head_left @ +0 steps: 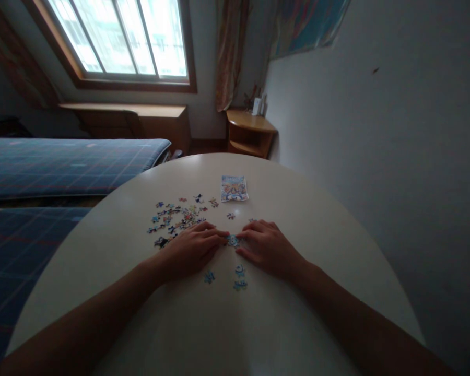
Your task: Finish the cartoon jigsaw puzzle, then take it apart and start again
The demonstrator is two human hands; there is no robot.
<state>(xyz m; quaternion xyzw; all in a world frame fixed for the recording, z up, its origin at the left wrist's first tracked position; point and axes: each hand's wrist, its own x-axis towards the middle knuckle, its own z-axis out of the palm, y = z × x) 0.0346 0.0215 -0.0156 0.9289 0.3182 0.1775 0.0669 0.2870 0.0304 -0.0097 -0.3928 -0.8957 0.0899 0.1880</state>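
Observation:
Light blue jigsaw puzzle pieces (232,241) lie on the round white table, between the fingertips of my two hands. My left hand (196,245) reaches in from the left, palm down, its fingertips gripping the left edge of these pieces. From the right, my right hand (268,244) holds the other edge with its fingers and thumb; my fingers partly hide the pieces. Below them are a lone blue puzzle piece (209,277) and two more, one above the other: an upper piece (239,270) and a lower piece (240,285). Another piece (231,215) lies just beyond my hands.
Several loose puzzle pieces (174,214) are scattered beyond my left hand. A small printed picture sheet (234,188) lies toward the table's (321,209) far side. A bed with a plaid cover (70,162) stands left, a wall (395,156) right, and a corner cabinet (250,121) behind.

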